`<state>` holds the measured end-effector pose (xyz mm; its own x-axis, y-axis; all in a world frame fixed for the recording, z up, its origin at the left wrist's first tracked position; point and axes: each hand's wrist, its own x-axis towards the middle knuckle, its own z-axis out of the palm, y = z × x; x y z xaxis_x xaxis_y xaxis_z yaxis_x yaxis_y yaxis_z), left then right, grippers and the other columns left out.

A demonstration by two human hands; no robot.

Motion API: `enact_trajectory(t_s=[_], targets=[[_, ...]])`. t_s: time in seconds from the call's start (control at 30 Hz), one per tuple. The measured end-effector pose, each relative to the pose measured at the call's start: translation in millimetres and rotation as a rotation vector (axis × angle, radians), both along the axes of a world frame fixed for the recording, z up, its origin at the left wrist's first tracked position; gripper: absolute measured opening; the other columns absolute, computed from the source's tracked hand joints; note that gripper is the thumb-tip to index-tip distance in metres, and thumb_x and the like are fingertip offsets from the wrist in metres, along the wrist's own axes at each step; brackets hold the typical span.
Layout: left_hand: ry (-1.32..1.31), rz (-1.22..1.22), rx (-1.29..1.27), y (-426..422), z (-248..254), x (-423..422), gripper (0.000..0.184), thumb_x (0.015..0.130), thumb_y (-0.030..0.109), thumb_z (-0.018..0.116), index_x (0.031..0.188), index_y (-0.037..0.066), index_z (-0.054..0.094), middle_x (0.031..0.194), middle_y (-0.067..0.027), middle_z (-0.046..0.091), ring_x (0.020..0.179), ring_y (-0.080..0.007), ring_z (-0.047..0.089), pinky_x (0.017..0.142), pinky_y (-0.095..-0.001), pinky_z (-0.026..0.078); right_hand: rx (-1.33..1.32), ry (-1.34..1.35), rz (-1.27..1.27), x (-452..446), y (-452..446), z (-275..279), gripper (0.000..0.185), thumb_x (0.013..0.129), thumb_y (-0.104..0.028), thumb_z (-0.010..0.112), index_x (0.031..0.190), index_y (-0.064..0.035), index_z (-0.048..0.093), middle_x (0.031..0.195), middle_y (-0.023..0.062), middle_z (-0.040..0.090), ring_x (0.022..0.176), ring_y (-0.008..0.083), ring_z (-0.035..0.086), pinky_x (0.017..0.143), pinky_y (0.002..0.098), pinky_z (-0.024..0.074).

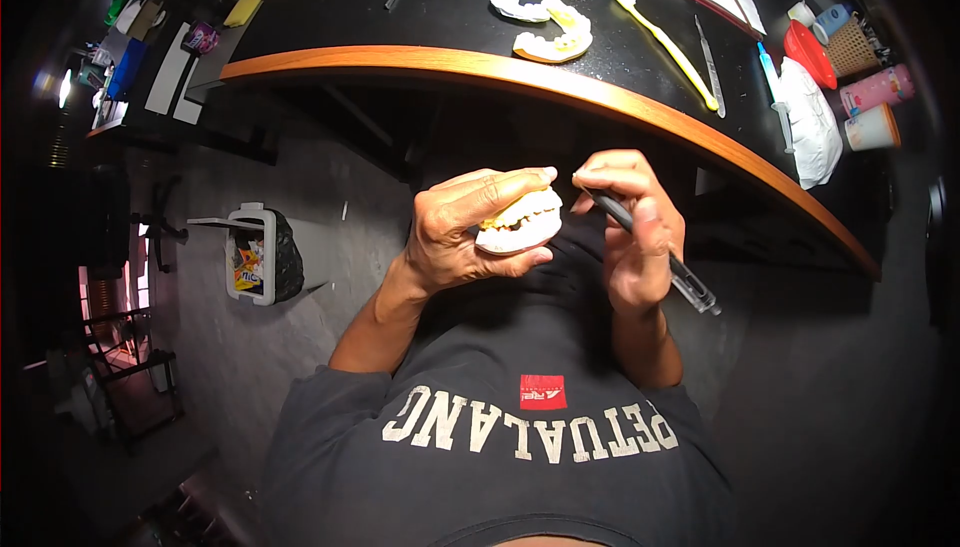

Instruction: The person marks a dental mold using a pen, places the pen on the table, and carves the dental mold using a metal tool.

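My left hand (465,217) is closed round a dental cast (520,222), its thumb below and fingers on top. The cast has an upper and a lower row of teeth set together, yellowish above and whiter below. It is held in front of my chest, below the table's edge. Just to its right, my right hand (637,227) grips a black pen (678,272) with a clear end pointing down and right. The pen's other end lies among my fingertips, close to the cast but apart from it.
On the black table (330,17) with an orange edge lie horseshoe-shaped dental casts (560,37), a yellow toothbrush (668,52), a thin metal tool (710,67), a syringe (775,92) and a white bag (808,132). A lined bin (268,265) stands on the floor at left.
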<state>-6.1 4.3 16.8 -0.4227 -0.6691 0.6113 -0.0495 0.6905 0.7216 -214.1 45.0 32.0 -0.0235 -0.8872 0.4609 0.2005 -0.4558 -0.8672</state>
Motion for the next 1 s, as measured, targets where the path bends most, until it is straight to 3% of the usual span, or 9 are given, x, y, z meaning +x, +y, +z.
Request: enact_trajectory(t_s=[0.1,0.2,0.27,0.33,0.4,0.57,0.67,0.8,1.0], targets=[[-0.003,-0.030,0.040,0.7,1.6,0.7,0.063,0.070,0.022,0.096,0.123,-0.002,0.072,0.113,-0.0158,0.077,0.085,-0.0242,0.075,0.076,-0.0326,0.061,-0.038,-0.054,-0.055,8.5,-6.7,4.5,0.055,0.112,-0.044,0.038,0.102,0.0049,0.062,0.108,0.0152,0.058,0.095,0.0182,0.060,0.086,0.0324,0.0515],[0.039,-0.074,0.079,0.1,-1.4,-2.1,0.061,0.071,0.021,0.095,0.123,-0.002,0.073,0.111,-0.0143,0.078,0.088,-0.0237,0.076,0.079,-0.0323,0.061,-0.073,-0.112,0.045,8.1,-10.8,7.7,0.049,0.113,-0.038,0.040,0.097,0.0030,0.061,0.107,0.0160,0.059,0.091,0.0163,0.059,0.083,0.0335,0.0522],[0.047,-0.085,0.097,0.5,-1.5,-3.8,0.059,0.072,0.021,0.095,0.123,-0.001,0.073,0.110,-0.0137,0.079,0.090,-0.0236,0.077,0.081,-0.0322,0.061,-0.035,-0.264,0.018,20.6,-12.0,15.8,0.019,0.105,-0.010,0.062,0.089,0.0004,0.059,0.097,0.0130,0.062,0.076,0.0116,0.062,0.068,0.0267,0.0531],[0.010,-0.068,0.109,3.2,3.9,-1.3,0.058,0.073,0.020,0.094,0.122,-0.002,0.073,0.109,-0.0134,0.079,0.091,-0.0235,0.077,0.082,-0.0321,0.061,-0.091,-0.195,-0.007,22.0,-19.1,10.1,0.019,0.100,-0.002,0.070,0.085,-0.0017,0.058,0.088,0.0093,0.063,0.066,0.0084,0.062,0.059,0.0221,0.0508],[-0.021,-0.030,0.136,5.2,3.1,-2.0,0.057,0.072,0.021,0.094,0.120,-0.001,0.074,0.104,-0.0143,0.079,0.087,-0.0242,0.077,0.080,-0.0321,0.061,-0.052,-0.250,-0.075,29.2,-21.4,5.8,0.024,0.100,-0.007,0.072,0.082,-0.0040,0.057,0.075,0.0043,0.060,0.057,0.0055,0.056,0.050,0.0211,0.0444],[-0.025,-0.027,0.056,4.0,-1.5,-9.2,0.057,0.071,0.022,0.094,0.118,-0.002,0.074,0.100,-0.0152,0.078,0.080,-0.0247,0.075,0.073,-0.0321,0.060,-0.037,-0.240,-0.131,36.9,-18.9,-2.4,0.042,0.109,-0.033,0.058,0.078,-0.0046,0.053,0.071,0.0036,0.056,0.053,0.0050,0.047,0.049,0.0221,0.0376],[-0.035,-0.018,0.027,5.0,-0.8,-11.6,0.057,0.070,0.022,0.095,0.117,-0.002,0.074,0.102,-0.0154,0.078,0.078,-0.0244,0.074,0.071,-0.0321,0.059,-0.172,-0.203,-0.219,41.7,-22.9,-7.0,0.049,0.111,-0.039,0.051,0.076,-0.0051,0.051,0.068,0.0034,0.055,0.054,0.0064,0.045,0.049,0.0242,0.0364],[-0.024,0.015,-0.060,5.4,0.2,-16.1,0.056,0.069,0.021,0.095,0.116,-0.002,0.074,0.104,-0.0161,0.078,0.079,-0.0251,0.075,0.071,-0.0321,0.059,-0.232,-0.139,-0.254,38.9,-22.9,-10.1,0.049,0.112,-0.035,0.050,0.074,-0.0048,0.048,0.064,0.0044,0.052,0.052,0.0091,0.044,0.049,0.0265,0.0348],[-0.051,0.024,-0.132,5.3,1.7,-16.4,0.054,0.069,0.018,0.094,0.114,-0.003,0.074,0.107,-0.0180,0.077,0.083,-0.0282,0.076,0.074,-0.0335,0.061,-0.235,-0.043,-0.254,37.3,-20.0,-2.2,0.052,0.112,-0.040,0.047,0.071,-0.0073,0.043,0.062,0.0055,0.045,0.048,0.0078,0.033,0.046,0.0253,0.0292]])
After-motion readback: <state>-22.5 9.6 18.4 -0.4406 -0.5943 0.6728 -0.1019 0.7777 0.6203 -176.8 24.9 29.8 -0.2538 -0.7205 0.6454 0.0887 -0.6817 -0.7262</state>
